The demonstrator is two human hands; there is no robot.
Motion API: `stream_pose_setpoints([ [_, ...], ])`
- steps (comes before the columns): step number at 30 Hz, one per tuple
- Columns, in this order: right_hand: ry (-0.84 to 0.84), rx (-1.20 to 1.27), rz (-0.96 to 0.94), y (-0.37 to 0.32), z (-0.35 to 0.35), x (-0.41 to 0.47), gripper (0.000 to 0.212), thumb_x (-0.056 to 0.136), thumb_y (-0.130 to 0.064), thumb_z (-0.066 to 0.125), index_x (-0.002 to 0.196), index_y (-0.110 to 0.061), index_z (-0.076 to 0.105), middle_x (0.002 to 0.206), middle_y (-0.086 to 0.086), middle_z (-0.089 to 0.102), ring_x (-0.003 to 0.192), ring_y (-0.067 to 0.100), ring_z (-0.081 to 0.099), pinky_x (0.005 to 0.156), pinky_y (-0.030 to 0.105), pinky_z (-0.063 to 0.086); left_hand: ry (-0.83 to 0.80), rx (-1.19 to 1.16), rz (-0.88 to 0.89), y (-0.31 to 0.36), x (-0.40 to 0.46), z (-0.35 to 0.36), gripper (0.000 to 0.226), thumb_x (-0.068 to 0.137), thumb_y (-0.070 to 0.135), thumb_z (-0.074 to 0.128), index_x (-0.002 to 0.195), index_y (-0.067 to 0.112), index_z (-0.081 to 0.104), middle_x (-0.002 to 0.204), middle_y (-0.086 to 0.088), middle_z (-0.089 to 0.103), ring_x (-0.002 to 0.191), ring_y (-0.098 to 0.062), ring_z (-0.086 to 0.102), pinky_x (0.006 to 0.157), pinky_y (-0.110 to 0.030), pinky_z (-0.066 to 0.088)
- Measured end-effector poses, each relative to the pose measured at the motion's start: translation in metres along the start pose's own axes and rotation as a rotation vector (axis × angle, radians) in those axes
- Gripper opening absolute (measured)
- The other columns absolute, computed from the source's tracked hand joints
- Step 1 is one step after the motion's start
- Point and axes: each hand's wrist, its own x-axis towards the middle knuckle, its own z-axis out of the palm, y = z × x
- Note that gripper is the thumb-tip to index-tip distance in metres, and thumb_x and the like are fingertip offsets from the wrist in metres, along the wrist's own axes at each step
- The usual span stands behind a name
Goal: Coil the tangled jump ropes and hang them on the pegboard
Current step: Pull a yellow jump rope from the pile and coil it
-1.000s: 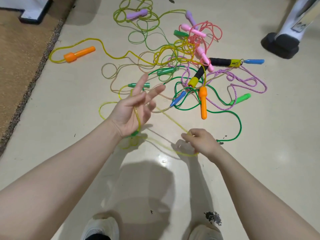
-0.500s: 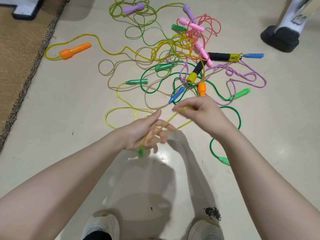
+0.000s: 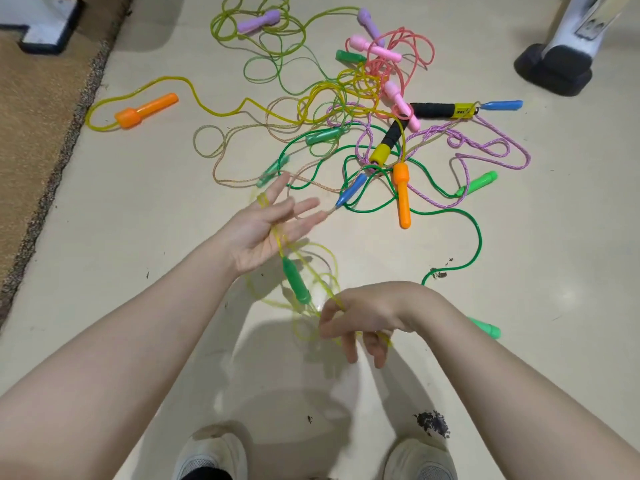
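Observation:
A tangle of coloured jump ropes (image 3: pixel 367 133) lies on the pale floor ahead of me. My left hand (image 3: pixel 266 230) is held palm up with fingers spread, and loops of a thin yellow rope (image 3: pixel 323 258) run around it. That rope's green handle (image 3: pixel 296 280) dangles just below the palm. My right hand (image 3: pixel 360 315) is lower and to the right, pinching the same yellow rope between thumb and fingers. The pegboard is not in view.
A brown rug (image 3: pixel 38 109) borders the floor on the left. A black-footed white stand (image 3: pixel 554 69) sits at top right, another white base (image 3: pixel 48 26) at top left. An orange handle (image 3: pixel 145 110) lies apart on the left, a green handle (image 3: pixel 485 327) by my right wrist. My shoes (image 3: pixel 211 455) are below.
My left hand opened and rose with the rope looped around it. My right hand dropped down and toward me, drawing the yellow rope along; the green handle now hangs below the left palm.

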Motion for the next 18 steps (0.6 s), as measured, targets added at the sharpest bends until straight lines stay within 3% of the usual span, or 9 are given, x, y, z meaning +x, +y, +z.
stream_pose_setpoints([
  [2, -0.055, -0.099, 0.004, -0.01, 0.001, -0.011, 0.029, 0.093, -0.023, 0.055, 0.12, -0.012, 0.052, 0.067, 0.008, 0.058, 0.032, 0.012, 0.044, 0.044, 0.024, 0.051, 0.163, 0.147, -0.032, -0.011, -0.001, -0.015, 0.06, 0.098, 0.001, 0.036, 0.147, 0.034, 0.022, 0.131, -0.022, 0.048, 0.087, -0.035, 0.067, 0.07, -0.041, 0.058],
  [4, -0.008, -0.161, -0.175, -0.022, -0.001, -0.023, 0.02, 0.091, -0.018, 0.058, 0.11, -0.015, 0.06, 0.059, 0.0, 0.054, 0.034, 0.007, 0.044, 0.043, 0.02, 0.047, 0.201, 0.275, -0.123, -0.018, -0.006, -0.026, 0.057, 0.1, 0.009, 0.036, 0.147, 0.037, 0.019, 0.131, -0.019, 0.048, 0.084, -0.033, 0.066, 0.065, -0.04, 0.059],
  [7, 0.392, -0.086, -0.505, -0.032, -0.017, -0.032, 0.014, 0.088, -0.013, 0.061, 0.076, -0.019, 0.065, 0.052, -0.014, 0.054, 0.048, -0.002, 0.048, 0.051, 0.017, 0.043, 0.085, 0.466, -0.297, -0.02, -0.019, -0.018, 0.043, 0.1, 0.036, 0.033, 0.142, 0.029, 0.032, 0.104, -0.016, 0.065, 0.05, -0.019, 0.064, 0.042, -0.022, 0.051],
  [9, 0.743, 0.081, -0.632, -0.027, -0.036, -0.031, 0.019, 0.084, -0.011, 0.065, 0.069, -0.021, 0.061, 0.05, -0.017, 0.054, 0.05, -0.004, 0.046, 0.053, 0.01, 0.035, -0.083, 0.567, -0.427, -0.016, -0.026, -0.004, 0.059, 0.092, 0.061, 0.023, 0.128, 0.025, 0.053, 0.094, -0.016, 0.071, 0.032, -0.012, 0.045, 0.032, -0.015, 0.036],
  [11, 0.947, 0.255, -0.667, -0.017, -0.048, -0.027, 0.018, 0.081, -0.013, 0.07, 0.067, -0.019, 0.06, 0.054, -0.012, 0.049, 0.052, 0.0, 0.041, 0.053, 0.012, 0.032, -0.32, 0.529, -0.498, -0.012, -0.026, 0.004, 0.08, 0.076, 0.078, 0.02, 0.115, 0.025, 0.066, 0.086, -0.016, 0.072, 0.025, -0.008, 0.034, 0.028, -0.014, 0.026],
  [13, 0.976, 0.386, -0.641, -0.007, -0.047, -0.018, 0.02, 0.083, -0.018, 0.068, 0.067, -0.017, 0.057, 0.06, -0.003, 0.045, 0.058, 0.008, 0.041, 0.057, 0.019, 0.033, -0.662, 0.369, -0.538, -0.009, -0.022, 0.012, 0.076, 0.076, 0.075, 0.031, 0.119, 0.022, 0.064, 0.086, -0.016, 0.071, 0.026, -0.004, 0.04, 0.029, -0.012, 0.027],
  [15, 0.922, 0.438, -0.593, 0.002, -0.037, -0.005, 0.025, 0.088, -0.021, 0.061, 0.065, -0.015, 0.055, 0.06, -0.002, 0.048, 0.055, 0.008, 0.043, 0.055, 0.018, 0.036, -0.934, 0.119, -0.531, -0.005, -0.019, 0.018, 0.054, 0.094, 0.048, 0.038, 0.134, 0.013, 0.049, 0.103, -0.02, 0.067, 0.037, -0.006, 0.054, 0.035, -0.014, 0.033],
  [16, 0.865, 0.453, -0.567, 0.006, -0.032, 0.0, 0.028, 0.091, -0.023, 0.057, 0.065, -0.014, 0.054, 0.059, -0.001, 0.048, 0.052, 0.008, 0.043, 0.053, 0.018, 0.037, -0.945, 0.05, -0.474, -0.003, -0.02, 0.021, 0.046, 0.097, 0.035, 0.041, 0.137, 0.013, 0.046, 0.108, -0.019, 0.066, 0.042, -0.006, 0.058, 0.036, -0.014, 0.035],
  [18, 0.676, 0.467, -0.508, 0.014, -0.023, 0.008, 0.034, 0.097, -0.026, 0.046, 0.066, -0.012, 0.052, 0.055, 0.002, 0.047, 0.048, 0.01, 0.044, 0.051, 0.021, 0.037, -0.754, 0.04, -0.288, 0.004, -0.019, 0.025, 0.044, 0.087, 0.027, 0.061, 0.13, 0.021, 0.055, 0.105, -0.01, 0.069, 0.038, -0.002, 0.056, 0.031, -0.009, 0.036],
])
